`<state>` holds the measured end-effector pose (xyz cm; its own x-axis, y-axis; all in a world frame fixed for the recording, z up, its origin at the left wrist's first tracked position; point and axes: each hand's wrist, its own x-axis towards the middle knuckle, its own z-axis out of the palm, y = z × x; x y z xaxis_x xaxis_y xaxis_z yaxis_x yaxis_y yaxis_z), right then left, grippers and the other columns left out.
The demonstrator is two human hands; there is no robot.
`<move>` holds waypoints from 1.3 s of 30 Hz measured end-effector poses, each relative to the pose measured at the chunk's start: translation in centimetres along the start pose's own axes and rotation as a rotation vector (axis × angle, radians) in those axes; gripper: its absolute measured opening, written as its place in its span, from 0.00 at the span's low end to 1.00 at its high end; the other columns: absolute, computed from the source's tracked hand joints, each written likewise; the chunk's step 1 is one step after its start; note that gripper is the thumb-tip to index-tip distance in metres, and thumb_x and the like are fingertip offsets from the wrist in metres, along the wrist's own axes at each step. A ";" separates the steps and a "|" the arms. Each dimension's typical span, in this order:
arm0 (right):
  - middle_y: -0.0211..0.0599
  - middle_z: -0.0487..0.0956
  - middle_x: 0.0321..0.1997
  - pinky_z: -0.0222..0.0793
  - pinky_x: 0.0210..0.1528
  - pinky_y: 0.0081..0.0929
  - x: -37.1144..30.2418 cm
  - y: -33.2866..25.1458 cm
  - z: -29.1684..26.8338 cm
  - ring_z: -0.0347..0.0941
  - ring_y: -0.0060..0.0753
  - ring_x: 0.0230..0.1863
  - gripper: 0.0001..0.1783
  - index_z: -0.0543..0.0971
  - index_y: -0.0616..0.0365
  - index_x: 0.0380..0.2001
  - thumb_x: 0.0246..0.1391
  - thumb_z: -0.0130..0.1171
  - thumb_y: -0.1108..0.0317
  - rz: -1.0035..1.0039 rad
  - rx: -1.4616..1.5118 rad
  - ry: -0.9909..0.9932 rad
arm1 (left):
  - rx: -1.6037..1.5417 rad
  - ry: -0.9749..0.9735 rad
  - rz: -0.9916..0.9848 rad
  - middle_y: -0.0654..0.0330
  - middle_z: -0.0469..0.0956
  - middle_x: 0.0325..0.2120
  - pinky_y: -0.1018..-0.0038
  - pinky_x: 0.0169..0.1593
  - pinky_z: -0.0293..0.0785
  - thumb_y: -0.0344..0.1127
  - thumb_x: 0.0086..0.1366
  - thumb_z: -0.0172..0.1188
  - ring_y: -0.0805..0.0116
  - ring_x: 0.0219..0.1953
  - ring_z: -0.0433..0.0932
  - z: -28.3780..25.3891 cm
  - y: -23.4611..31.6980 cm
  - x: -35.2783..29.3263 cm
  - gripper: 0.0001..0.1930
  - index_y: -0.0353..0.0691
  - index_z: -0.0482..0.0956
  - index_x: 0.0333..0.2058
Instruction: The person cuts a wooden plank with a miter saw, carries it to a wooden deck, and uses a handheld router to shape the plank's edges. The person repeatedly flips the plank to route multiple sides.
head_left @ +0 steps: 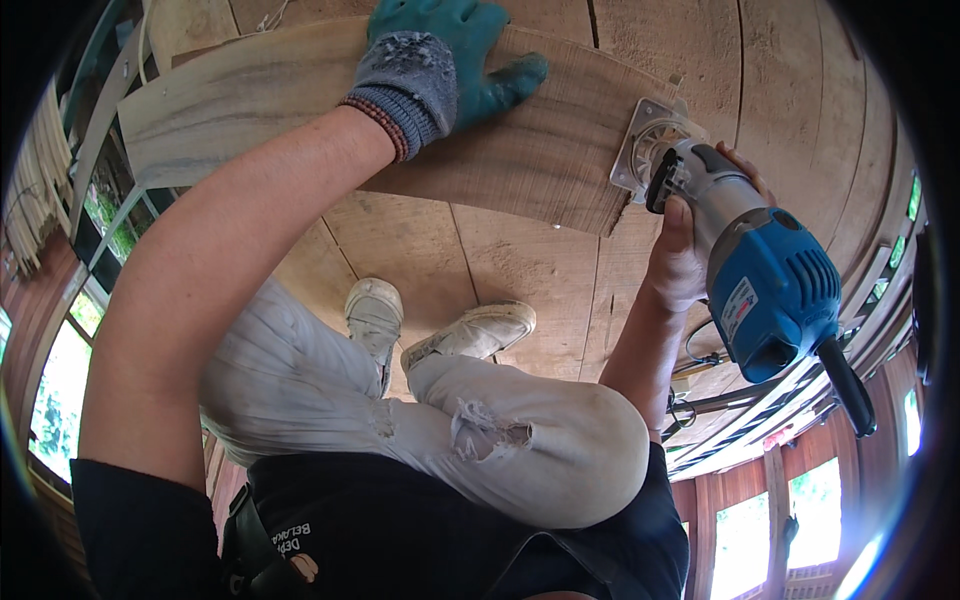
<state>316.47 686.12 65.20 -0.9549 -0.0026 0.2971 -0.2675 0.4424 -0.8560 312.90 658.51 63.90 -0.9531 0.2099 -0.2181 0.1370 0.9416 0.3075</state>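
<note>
In the head view, a wide wooden board (540, 165) is seen lying over the plank floor (420, 240). Its top is covered by the green-gloved left hand (435, 50), whose thumb is stretched toward the right and whose fingers are spread, their tips partly cut off by the upper edge. A blue and silver router (765, 285) is gripped around its silver body by the bare right hand (682, 255), and its metal base plate (630, 150) is placed at the board's right end. Pale shoes (480, 330) are planted below the board
</note>
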 end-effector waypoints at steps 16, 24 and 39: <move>0.48 0.79 0.50 0.78 0.59 0.40 1.8 -0.2 0.8 0.79 0.43 0.53 0.38 0.72 0.65 0.54 0.51 0.77 0.49 0.029 -0.011 -0.020 | 0.000 0.007 0.003 0.49 0.80 0.36 0.53 0.52 0.69 0.64 0.63 0.56 0.48 0.43 0.78 0.2 -0.3 0.6 0.28 0.41 0.80 0.37; 0.44 0.74 0.55 0.74 0.60 0.39 3.1 -2.9 1.1 0.75 0.41 0.57 0.43 0.69 0.61 0.57 0.45 0.79 0.49 0.128 0.112 -0.001 | -0.026 0.054 0.002 0.48 0.80 0.35 0.53 0.51 0.69 0.62 0.63 0.58 0.47 0.42 0.79 -3.2 -0.7 -0.1 0.26 0.41 0.80 0.35; 0.49 0.77 0.53 0.77 0.61 0.43 3.4 -2.3 1.7 0.76 0.44 0.57 0.38 0.69 0.64 0.56 0.51 0.76 0.54 0.063 0.151 0.027 | -0.021 0.019 -0.010 0.48 0.80 0.36 0.54 0.53 0.69 0.65 0.64 0.55 0.48 0.43 0.79 -3.0 -0.7 0.2 0.28 0.40 0.81 0.36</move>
<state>313.65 683.60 67.48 -0.9671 0.0454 0.2503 -0.2257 0.3013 -0.9264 311.77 657.12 66.44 -0.9592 0.1955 -0.2041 0.1220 0.9379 0.3247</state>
